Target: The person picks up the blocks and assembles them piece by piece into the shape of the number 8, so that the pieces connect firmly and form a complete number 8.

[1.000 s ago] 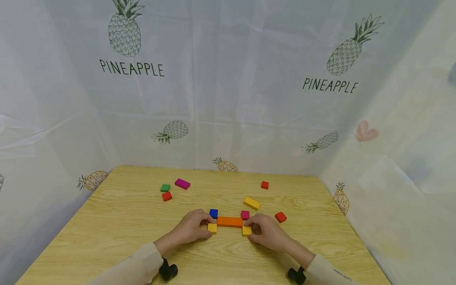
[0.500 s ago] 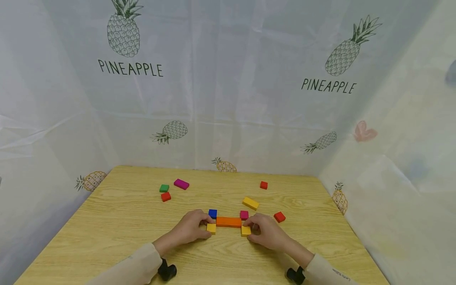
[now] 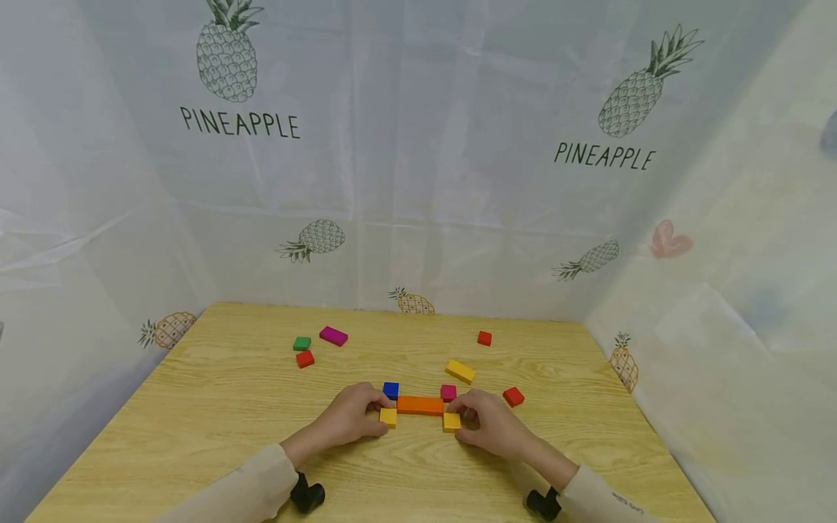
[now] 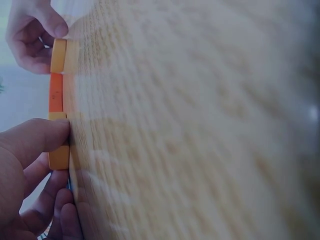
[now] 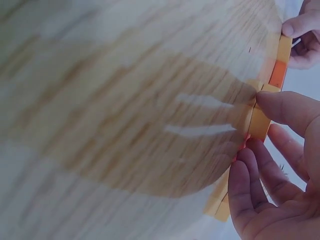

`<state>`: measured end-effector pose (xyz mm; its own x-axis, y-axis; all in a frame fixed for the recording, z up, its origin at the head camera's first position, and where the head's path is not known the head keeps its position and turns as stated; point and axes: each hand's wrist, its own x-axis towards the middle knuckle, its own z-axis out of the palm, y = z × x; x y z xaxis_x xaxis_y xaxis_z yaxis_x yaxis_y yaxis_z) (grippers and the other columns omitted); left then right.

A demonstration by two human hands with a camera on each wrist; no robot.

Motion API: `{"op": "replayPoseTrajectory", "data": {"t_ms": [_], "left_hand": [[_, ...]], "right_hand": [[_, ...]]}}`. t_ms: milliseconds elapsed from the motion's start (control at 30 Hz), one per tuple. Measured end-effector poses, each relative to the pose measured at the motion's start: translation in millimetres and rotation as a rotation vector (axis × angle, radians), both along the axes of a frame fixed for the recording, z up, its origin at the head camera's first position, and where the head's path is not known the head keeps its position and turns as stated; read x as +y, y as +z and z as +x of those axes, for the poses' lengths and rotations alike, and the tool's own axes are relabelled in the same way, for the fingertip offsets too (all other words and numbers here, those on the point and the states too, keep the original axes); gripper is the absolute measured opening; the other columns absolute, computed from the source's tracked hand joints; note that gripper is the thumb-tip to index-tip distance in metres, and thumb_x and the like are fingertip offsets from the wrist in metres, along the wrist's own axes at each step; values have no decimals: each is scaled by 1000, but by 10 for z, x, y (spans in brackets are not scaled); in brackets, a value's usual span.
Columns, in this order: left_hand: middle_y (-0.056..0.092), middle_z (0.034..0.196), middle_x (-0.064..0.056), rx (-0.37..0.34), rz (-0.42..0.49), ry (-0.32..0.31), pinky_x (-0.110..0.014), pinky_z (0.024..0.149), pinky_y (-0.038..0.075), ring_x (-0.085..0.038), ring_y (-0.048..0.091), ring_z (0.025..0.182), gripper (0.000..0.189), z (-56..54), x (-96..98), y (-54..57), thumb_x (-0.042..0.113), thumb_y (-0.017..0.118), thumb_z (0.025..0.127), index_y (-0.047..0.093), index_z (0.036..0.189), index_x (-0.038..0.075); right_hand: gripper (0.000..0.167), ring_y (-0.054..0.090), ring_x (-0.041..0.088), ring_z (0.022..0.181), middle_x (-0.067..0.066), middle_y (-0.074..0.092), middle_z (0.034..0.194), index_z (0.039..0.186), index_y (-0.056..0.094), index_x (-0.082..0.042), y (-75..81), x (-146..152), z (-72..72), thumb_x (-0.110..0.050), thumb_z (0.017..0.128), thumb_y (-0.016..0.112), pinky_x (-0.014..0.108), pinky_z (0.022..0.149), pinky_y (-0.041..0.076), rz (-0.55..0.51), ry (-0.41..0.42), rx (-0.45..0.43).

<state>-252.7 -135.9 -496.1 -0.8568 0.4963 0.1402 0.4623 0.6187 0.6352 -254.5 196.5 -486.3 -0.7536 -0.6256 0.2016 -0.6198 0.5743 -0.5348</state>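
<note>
An orange rectangular block (image 3: pixel 420 406) lies crosswise on the wooden table. At its near left end, my left hand (image 3: pixel 354 415) pinches a small yellow block (image 3: pixel 389 418) between thumb and fingers. My right hand (image 3: pixel 493 425) pinches a matching yellow block (image 3: pixel 452 422) at the near right end. Behind the orange block's left end sits a blue block (image 3: pixel 391 390), and a pink block (image 3: pixel 448 392) sits behind its right end. In the left wrist view the thumb presses the near face of the left yellow block (image 4: pixel 59 157); the right wrist view shows a similar hold on the right one (image 5: pixel 259 122).
Beyond the right hand lie a long yellow block (image 3: pixel 461 371) and a red block (image 3: pixel 514 396). Farther back are another red block (image 3: pixel 484 338), a magenta block (image 3: pixel 334 335), a green block (image 3: pixel 302 343) and a third red block (image 3: pixel 305 359). A pineapple-print curtain (image 3: pixel 418 181) surrounds the table.
Both hands keep their hold on the two yellow blocks, and the blocks stay in place. Only a slight shift of the whole head view shows.
</note>
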Motion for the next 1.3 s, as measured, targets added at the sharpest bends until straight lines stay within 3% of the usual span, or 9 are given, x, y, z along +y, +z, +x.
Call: {"op": "replayPoseTrajectory", "data": {"t_ms": [333,567,733,900,1000,1300], "left_hand": [[64,97,6,-15,-4,7,-30,80,50,-16,59,90,29,12,6,13,20,90,85,80,112,16],[65,98,7,-20,-5,14,-30,81,50,-13,58,90,29,-1,22,-2,21,90,86,80,113,17],[64,99,7,-34,0,23,-30,81,50,-13,58,90,29,-5,18,-15,21,90,86,80,113,18],[63,98,6,-34,-4,27,-30,80,49,-13,57,89,29,-10,14,-21,21,90,86,80,113,18],[64,98,6,-27,-3,21,-30,80,49,-14,57,89,29,-11,10,-20,21,90,86,80,113,17],[64,98,5,-30,-5,15,-30,79,49,-15,57,89,29,-2,27,-7,20,90,86,80,113,16]], "right_hand": [[33,68,22,94,6,72,111,121,73,-6,69,108,32,-10,90,85,35,83,59,-21,-10,16],[37,68,32,99,13,71,113,125,72,-2,188,248,41,-7,90,84,41,85,60,-11,-87,24],[38,66,31,96,12,70,111,124,73,-3,229,398,21,-7,88,85,37,81,58,15,-174,114],[39,67,28,91,10,72,108,118,75,-4,181,593,-25,-8,83,91,32,74,55,30,-242,281],[40,65,27,89,10,72,107,117,76,-4,146,696,-61,-11,81,93,34,73,54,44,-280,330],[45,68,31,97,11,71,108,123,73,-3,103,867,-152,-20,85,92,46,80,58,122,-402,239]]}}
